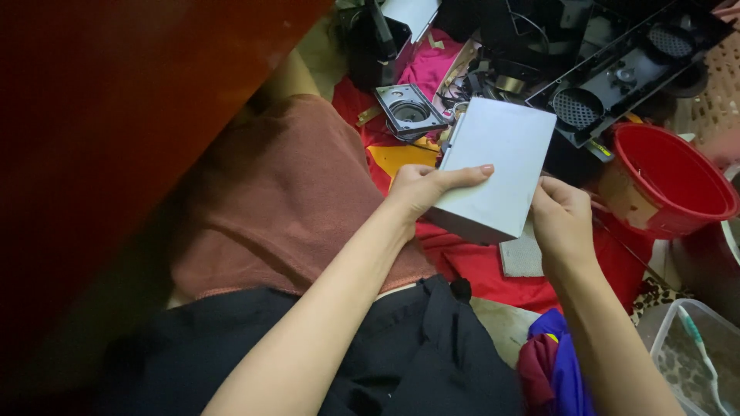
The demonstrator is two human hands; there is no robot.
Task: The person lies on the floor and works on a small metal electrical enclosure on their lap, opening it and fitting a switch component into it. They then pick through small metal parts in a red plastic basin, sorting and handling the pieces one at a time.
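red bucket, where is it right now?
Head view, right side: the red bucket sits on the floor beyond the right hand, just below the black perforated panel.

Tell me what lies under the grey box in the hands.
Under the grey box, held by the left hand and right hand: red cloth and a grey pad. Anything directly beneath is covered.

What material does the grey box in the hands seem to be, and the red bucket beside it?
Grey box: probably sheet metal with a matte, brushed-looking finish; flat faces, crisp folded edges. Painted plastic is possible.
Red bucket: likely moulded plastic, slightly glossy, with a thin rounded rim.
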